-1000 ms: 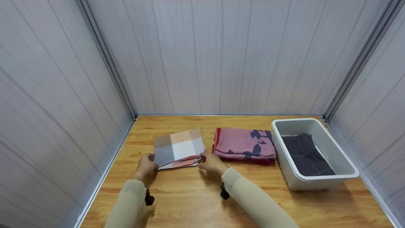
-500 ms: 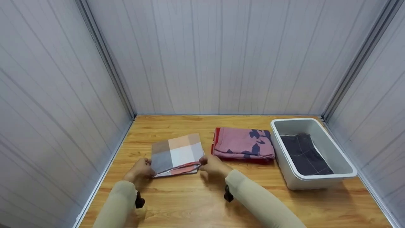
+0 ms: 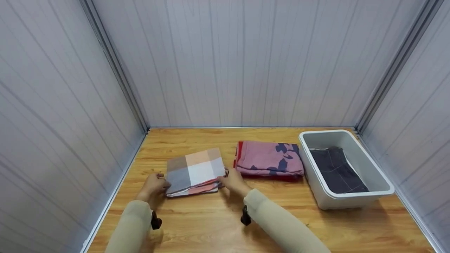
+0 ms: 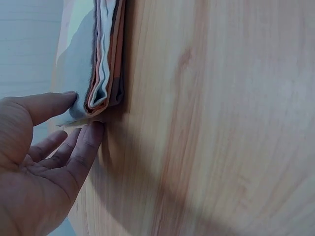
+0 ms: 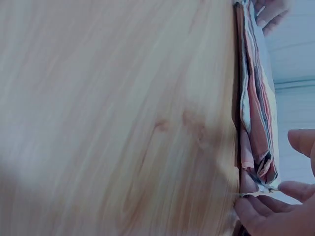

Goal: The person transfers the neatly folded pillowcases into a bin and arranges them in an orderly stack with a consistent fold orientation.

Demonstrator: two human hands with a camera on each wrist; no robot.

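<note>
A folded checked cloth (image 3: pixel 200 171) in grey, white, orange and brown lies on the wooden table, its layered edge facing me. At its near left corner, my left hand (image 3: pixel 154 185) pinches the fabric. The left wrist view shows the thumb (image 4: pixel 61 104) on the grey face and the other fingers along the cloth's side. My right hand (image 3: pixel 232 181) is at the near right corner. In the right wrist view, its fingers (image 5: pixel 253 216) lie beside the folds, and the thumb looks apart from the fabric. Contact there is hard to tell.
A folded pink cloth (image 3: pixel 263 158) with dark patches lies right of the checked one, with red fabric (image 3: pixel 240 149) under it. A white plastic bin (image 3: pixel 318 177) at the right contains a dark folded cloth (image 3: pixel 337 174). Pale panel walls (image 3: pixel 218 63) enclose the table.
The checked cloth slid toward me and slightly left, both hands moving with it. Over the last half second it stays nearly still, while my right fingers shift slightly at its corner.
</note>
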